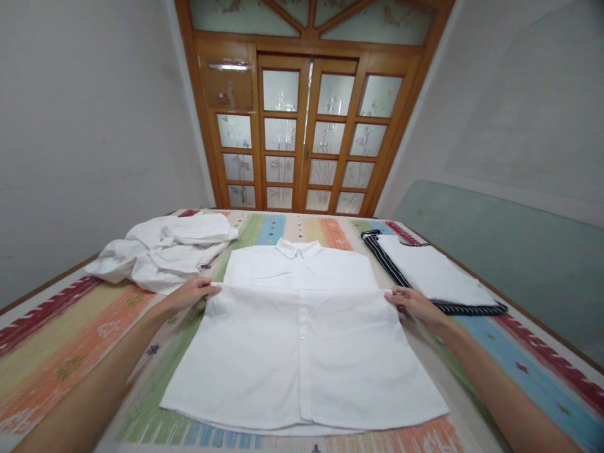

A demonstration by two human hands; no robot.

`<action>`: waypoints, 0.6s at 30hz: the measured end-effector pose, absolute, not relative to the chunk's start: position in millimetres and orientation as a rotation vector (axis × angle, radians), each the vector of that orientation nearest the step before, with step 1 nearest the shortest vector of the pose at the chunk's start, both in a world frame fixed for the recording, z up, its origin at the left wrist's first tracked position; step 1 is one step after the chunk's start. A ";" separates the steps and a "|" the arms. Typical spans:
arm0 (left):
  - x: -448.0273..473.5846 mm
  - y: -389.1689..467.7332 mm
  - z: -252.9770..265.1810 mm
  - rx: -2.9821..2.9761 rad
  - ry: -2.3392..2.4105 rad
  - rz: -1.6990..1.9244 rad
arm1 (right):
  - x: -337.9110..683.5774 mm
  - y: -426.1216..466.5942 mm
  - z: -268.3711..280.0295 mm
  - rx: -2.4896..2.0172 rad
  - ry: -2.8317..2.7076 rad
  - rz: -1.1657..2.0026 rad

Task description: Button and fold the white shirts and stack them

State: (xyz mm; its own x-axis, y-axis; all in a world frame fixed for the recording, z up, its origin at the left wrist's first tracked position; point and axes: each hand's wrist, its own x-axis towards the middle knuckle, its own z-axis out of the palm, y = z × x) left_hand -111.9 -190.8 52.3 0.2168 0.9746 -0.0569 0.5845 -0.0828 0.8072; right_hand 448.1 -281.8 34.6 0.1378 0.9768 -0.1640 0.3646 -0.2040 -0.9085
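Left hand (202, 288) and right hand (409, 298) pinch closed on the sides of a white button-up shirt (302, 352), unfolded mid-spread on striped cloth (271, 229), between folded white garment (434, 270) and crumpled white fabric (160, 248)

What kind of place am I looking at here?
Probably a room in someone's home, though I can't be certain. Three things suggest it: the glazed wooden doors, the colourful striped cover, and the white shirt lying on it.
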 end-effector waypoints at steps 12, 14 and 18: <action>-111.6 -195.3 53.4 1.852 1.430 0.515 | 455.5 -277.7 33.8 -1.785 -1.430 1.056; -112.1 -194.7 51.5 1.860 1.455 0.531 | 456.2 -275.6 30.0 -1.780 -1.419 1.028; -108.9 -191.3 46.1 1.903 1.551 0.566 | 452.4 -269.4 19.4 -1.769 -1.491 0.884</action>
